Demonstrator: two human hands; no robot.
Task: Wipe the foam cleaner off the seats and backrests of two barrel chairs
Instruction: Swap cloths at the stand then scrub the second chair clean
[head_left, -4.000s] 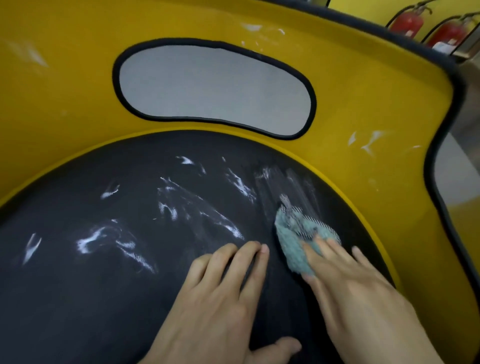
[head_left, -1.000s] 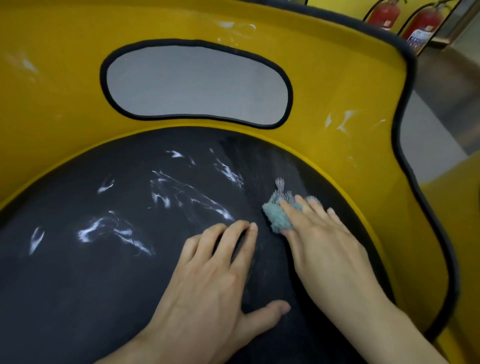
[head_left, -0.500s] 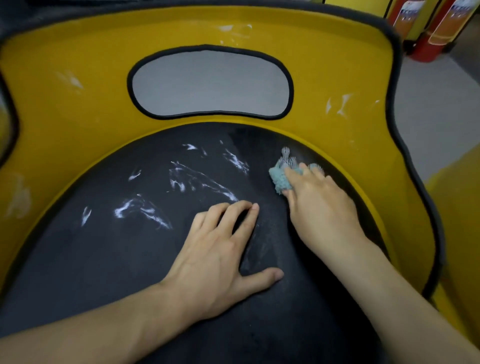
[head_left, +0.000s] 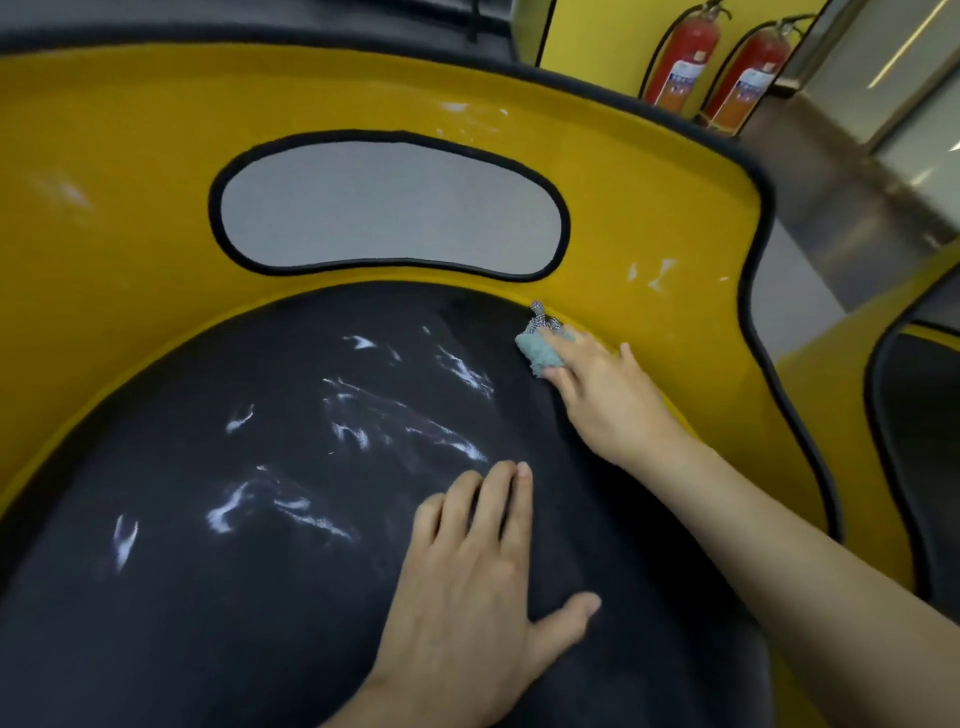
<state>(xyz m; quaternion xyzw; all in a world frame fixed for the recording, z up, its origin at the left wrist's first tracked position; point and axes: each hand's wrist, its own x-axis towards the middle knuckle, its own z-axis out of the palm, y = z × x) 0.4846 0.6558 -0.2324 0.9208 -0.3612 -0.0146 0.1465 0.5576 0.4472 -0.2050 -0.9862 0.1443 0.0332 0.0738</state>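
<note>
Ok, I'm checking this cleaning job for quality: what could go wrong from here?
The cloth, small and bunched under the right hand, may smear the foam streaks across the seat rather than lift them. The left hand rests flat beside a streak and could pick up foam. The faint smears on the backrest are easy to miss.

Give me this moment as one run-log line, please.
left hand: flat on black seat | right hand: presses teal cloth at seat's far right edge | foam streaks: on mid-seat and yellow backrest
</note>
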